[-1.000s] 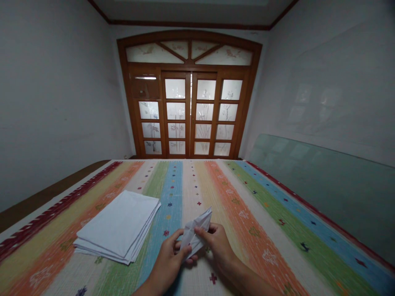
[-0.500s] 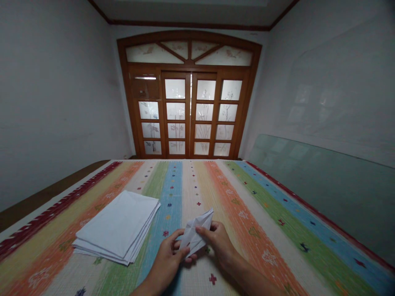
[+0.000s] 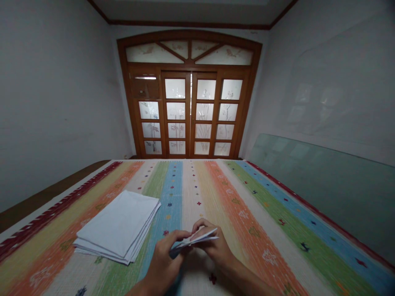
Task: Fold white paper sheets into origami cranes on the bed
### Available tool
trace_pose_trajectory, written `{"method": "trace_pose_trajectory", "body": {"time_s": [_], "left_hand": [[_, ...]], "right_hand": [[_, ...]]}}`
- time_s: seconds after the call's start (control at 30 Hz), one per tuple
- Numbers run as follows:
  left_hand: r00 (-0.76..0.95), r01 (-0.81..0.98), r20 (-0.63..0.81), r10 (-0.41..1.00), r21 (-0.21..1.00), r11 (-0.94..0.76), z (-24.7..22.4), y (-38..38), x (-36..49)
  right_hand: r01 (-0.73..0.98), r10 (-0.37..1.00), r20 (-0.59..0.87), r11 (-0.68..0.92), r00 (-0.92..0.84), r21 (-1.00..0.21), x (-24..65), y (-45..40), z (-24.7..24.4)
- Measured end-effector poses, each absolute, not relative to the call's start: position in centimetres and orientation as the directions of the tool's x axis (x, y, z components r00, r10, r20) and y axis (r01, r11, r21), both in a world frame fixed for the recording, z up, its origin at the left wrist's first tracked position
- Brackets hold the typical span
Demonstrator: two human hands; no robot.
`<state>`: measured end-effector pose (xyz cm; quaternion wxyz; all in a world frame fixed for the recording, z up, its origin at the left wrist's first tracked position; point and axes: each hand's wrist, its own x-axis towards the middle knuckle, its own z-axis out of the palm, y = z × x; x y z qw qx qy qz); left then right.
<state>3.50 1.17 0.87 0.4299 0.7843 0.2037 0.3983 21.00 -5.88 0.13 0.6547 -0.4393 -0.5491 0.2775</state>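
A small folded white paper point(image 3: 203, 237) is held between both hands, low in the middle of the head view, seen nearly edge-on with its layered tip pointing right. My left hand point(image 3: 168, 255) grips its left end, thumb on top. My right hand point(image 3: 212, 244) is closed round the middle of the paper, its fingers bent over the far side. Parts of the paper and some fingertips are hidden by the hands. To the left of my left hand lies a stack of white paper sheets point(image 3: 119, 226), its edges slightly uneven.
A striped, patterned cloth point(image 3: 243, 213) covers the table. Beyond its far edge stand wooden doors with glass panes point(image 3: 190, 115). A pale green panel point(image 3: 321, 185) runs along the right side, and a brown wooden edge point(image 3: 46, 193) shows at the left.
The folded paper has tilted from showing its broad face to nearly edge-on, and its tip has dropped. My right hand's fingers have curled over the far side. The stack has not moved.
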Motion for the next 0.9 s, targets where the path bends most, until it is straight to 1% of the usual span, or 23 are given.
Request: {"method": "trace_pose_trajectory", "body": {"time_s": [0.07, 0.17, 0.27, 0.33, 0.43, 0.5, 0.57, 0.63, 0.7, 0.83, 0.9], "left_hand": [[0.606, -0.029, 0.533, 0.590, 0.757, -0.653, 0.4, 1.2, 3.2], [0.615, -0.038, 0.630, 0.475, 0.625, -0.780, -0.3, 1.5, 2.9], [0.587, -0.068, 0.739, 0.331, 0.452, -0.889, -0.8, 2.2, 2.8], [0.564, -0.061, 0.791, 0.235, 0.324, -0.944, -1.0, 2.9, 2.8], [0.596, 0.045, 0.790, 0.146, 0.149, -0.988, -1.0, 4.0, 2.8], [0.649, 0.129, 0.752, 0.118, 0.044, -0.991, -1.1, 4.7, 2.8], [0.709, 0.198, 0.695, 0.120, -0.032, -0.980, -1.3, 5.3, 2.9], [0.769, 0.247, 0.620, 0.154, -0.066, -0.967, -1.8, 5.5, 3.1], [0.815, 0.277, 0.544, 0.201, -0.060, -0.959, -2.3, 5.6, 3.3], [0.852, 0.320, 0.436, 0.289, 0.004, -0.947, -2.5, 5.3, 3.4], [0.872, 0.307, 0.386, 0.300, 0.045, -0.951, -1.8, 5.1, 3.1]], "right_hand": [[0.133, 0.845, 0.497, 0.479, 0.197, -0.868, 20.8, -6.1, 0.1], [0.123, 0.869, 0.472, 0.458, 0.148, -0.881, 20.8, -6.1, -0.2], [0.123, 0.879, 0.467, 0.456, 0.091, -0.881, 21.2, -5.6, -0.8], [0.160, 0.883, 0.465, 0.450, 0.069, -0.879, 21.9, -5.2, -1.3], [0.262, 0.873, 0.479, 0.443, 0.093, -0.857, 23.3, -4.6, -1.6], [0.352, 0.868, 0.494, 0.449, 0.046, -0.821, 24.2, -4.6, -1.5], [0.464, 0.860, 0.511, 0.452, -0.001, -0.762, 24.7, -4.9, -1.3], [0.585, 0.865, 0.501, 0.419, -0.025, -0.694, 24.6, -5.3, -1.1], [0.685, 0.874, 0.485, 0.381, -0.047, -0.621, 24.1, -5.8, -1.1], [0.778, 0.867, 0.484, 0.386, -0.122, -0.496, 23.1, -6.3, -1.6], [0.806, 0.861, 0.493, 0.380, -0.128, -0.454, 23.0, -6.3, -2.0]]}}
